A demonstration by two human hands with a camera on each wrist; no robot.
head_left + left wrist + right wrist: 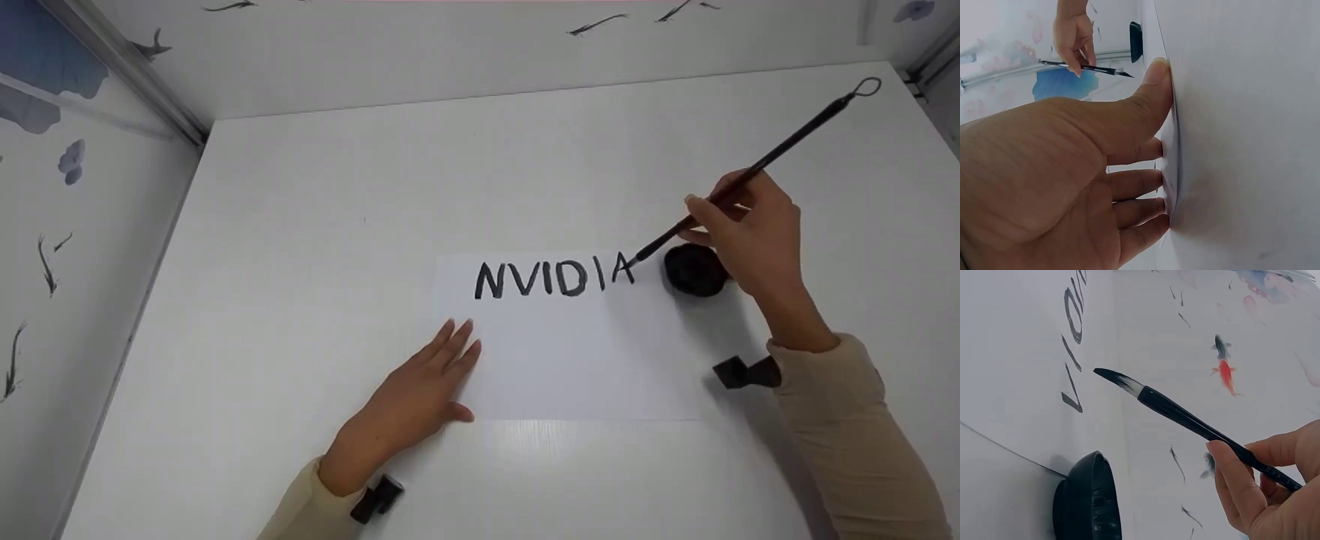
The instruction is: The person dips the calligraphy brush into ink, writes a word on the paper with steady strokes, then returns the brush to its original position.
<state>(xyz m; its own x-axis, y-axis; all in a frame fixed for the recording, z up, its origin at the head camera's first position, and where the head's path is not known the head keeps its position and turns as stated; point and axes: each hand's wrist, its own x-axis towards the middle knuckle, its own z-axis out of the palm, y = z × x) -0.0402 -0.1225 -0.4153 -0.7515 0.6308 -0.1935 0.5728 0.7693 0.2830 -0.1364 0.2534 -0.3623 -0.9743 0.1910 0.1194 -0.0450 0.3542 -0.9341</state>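
My right hand [757,232] pinches the dark handle of a calligraphy brush [795,139], which slants down to the left. Its tip is beside the last letter on a white sheet of paper [570,360]. Black brushed letters [531,279] along the top of the sheet read NVIDIA. In the right wrist view the brush's dark bristles [1114,378] appear raised off the paper. My left hand [416,394] rests on the sheet's left side, fingers extended. Below my right hand stands a round black ink bowl [695,270], partly overlapped by it in the head view.
The sheet lies on a white table [300,225]. White panels painted with fish and blue shapes [52,52] stand along the back and left. Black wrist cameras stick out at the left cuff [379,499] and right cuff [739,373].
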